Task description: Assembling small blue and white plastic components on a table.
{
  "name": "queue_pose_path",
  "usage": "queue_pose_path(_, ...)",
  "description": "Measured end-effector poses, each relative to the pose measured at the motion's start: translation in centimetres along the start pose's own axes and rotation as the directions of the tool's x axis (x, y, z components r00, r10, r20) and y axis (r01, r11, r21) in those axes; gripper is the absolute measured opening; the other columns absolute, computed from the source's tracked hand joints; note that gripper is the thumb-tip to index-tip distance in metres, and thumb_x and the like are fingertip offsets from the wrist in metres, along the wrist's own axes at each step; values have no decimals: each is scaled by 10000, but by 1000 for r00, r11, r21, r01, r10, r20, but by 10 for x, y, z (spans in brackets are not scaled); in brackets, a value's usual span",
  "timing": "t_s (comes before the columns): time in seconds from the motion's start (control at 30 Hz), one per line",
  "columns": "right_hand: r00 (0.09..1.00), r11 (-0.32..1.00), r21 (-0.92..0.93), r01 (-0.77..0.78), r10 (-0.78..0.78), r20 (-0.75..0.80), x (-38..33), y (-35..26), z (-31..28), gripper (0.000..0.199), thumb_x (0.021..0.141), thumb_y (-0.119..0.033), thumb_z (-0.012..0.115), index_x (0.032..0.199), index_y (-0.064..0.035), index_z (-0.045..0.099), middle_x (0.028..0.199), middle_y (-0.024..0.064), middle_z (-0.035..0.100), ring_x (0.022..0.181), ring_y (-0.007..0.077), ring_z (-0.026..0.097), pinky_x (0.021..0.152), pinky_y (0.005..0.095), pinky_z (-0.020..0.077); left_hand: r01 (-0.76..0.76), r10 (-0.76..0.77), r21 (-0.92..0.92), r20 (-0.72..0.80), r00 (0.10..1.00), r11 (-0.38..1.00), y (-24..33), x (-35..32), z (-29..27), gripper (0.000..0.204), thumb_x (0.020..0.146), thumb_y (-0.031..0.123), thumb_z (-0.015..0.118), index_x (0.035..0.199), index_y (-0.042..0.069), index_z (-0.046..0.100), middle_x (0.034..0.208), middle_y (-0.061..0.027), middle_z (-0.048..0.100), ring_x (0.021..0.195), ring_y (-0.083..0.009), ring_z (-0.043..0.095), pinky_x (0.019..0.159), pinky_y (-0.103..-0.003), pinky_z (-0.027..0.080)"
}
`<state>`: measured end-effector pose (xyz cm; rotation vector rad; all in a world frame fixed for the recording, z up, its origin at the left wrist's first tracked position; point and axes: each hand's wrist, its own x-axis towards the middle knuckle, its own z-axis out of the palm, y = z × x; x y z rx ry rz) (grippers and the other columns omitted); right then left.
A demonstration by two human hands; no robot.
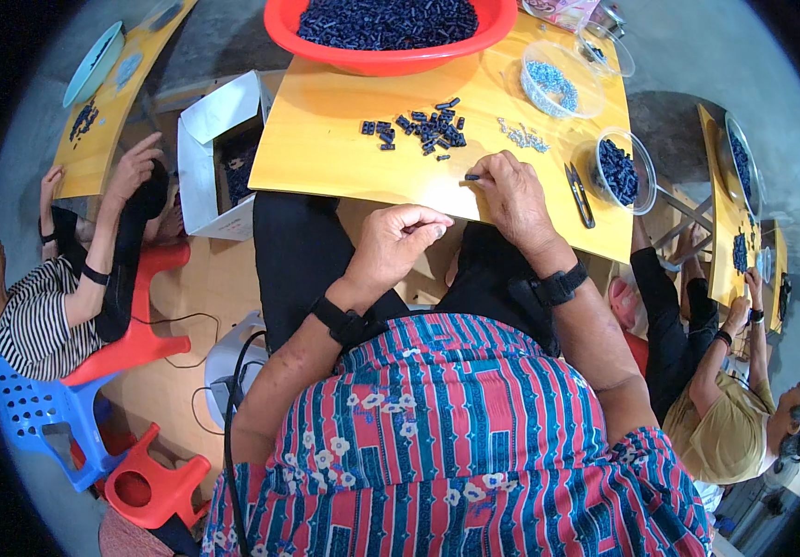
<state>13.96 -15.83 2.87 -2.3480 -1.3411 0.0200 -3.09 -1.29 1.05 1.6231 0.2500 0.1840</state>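
Note:
At the table's near edge my right hand (514, 202) pinches a small black plastic part (472, 177) between thumb and fingertips. My left hand (393, 249) is just off that edge, lower and to the left, its thumb and forefinger pressed together. Whatever those fingertips hold is too small to make out. Beyond my hands lies a loose pile of short black cylindrical parts (437, 129). To its right is a scatter of tiny clear-silvery pieces (523, 138). A pair of black tweezers (580, 196) rests right of my right hand.
A red basin (391, 63) full of black parts stands at the table's (316, 153) far side. Clear tubs hold silvery pieces (550, 88) and black parts (617, 172). An open white carton (219, 121) sits left. People work at tables on both sides; a cable (231, 446) hangs by my left arm.

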Motion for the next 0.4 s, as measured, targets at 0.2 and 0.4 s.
queue_pose_path(0.2, 997, 888, 460, -12, 44, -60, -21, -10, 3, 146, 879, -59, 630, 1024, -67, 610, 957, 150, 629, 921, 372, 617, 824, 436, 491, 6, -8, -50, -52, 999, 999, 2, 1, 8, 191, 969, 110, 615, 1069, -9, 725, 944, -38, 726, 860, -69, 628, 773, -224, 509)
queue_pose_path(0.4, 984, 957, 237, 169, -179, 23, -22, -21, -5, 153, 882, -80, 655, 1028, -65, 611, 985, 157, 639, 1003, 329, 635, 919, 415, 485, 137, -135, -187, 24, 991, 973, 1, 0, 0, 265, 999, 247, 620, 1111, 32, 726, 942, -54, 724, 835, -104, 646, 785, -236, 529)
